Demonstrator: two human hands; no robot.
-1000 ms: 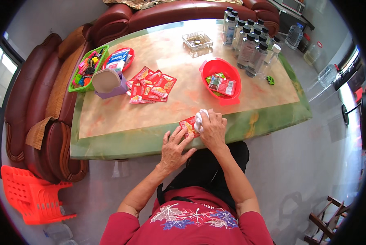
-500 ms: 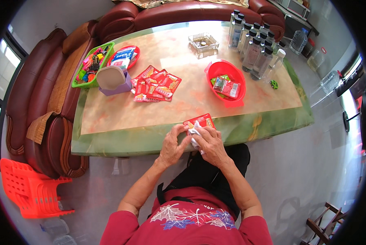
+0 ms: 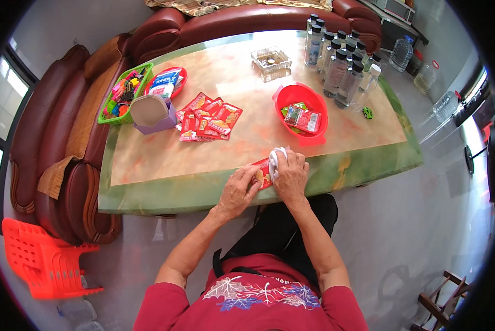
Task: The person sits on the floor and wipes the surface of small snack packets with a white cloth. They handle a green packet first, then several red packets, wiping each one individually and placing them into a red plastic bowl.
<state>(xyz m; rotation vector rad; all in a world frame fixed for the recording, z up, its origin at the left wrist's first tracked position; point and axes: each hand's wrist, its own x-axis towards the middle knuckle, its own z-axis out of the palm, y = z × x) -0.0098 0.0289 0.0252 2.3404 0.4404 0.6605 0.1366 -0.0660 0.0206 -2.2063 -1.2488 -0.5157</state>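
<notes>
At the near edge of the table, a red packet point(image 3: 264, 177) with a food picture lies between my hands. My left hand point(image 3: 238, 190) grips its left side, fingers curled over the edge. In my right hand point(image 3: 291, 175) is a bunched white cloth point(image 3: 276, 159), pressed on the packet's right part. That hand covers much of the packet's right end. Farther left lies a loose pile of similar red packets point(image 3: 207, 118). Ahead to the right stands a red plastic basin point(image 3: 323, 135) holding several green and red packets point(image 3: 303, 118).
Dark-capped clear bottles point(image 3: 335, 71) crowd the far right, near a green toy car point(image 3: 367, 112). A glass ashtray point(image 3: 271, 58) sits at the back. On the left are a green basket point(image 3: 102, 117) of colourful pieces, a purple box point(image 3: 154, 124) and a red plate point(image 3: 182, 83) with packages.
My right hand and the cloth have shifted up and right across the packet. More of the packet's left part now shows, while my left hand stays near its left side.
</notes>
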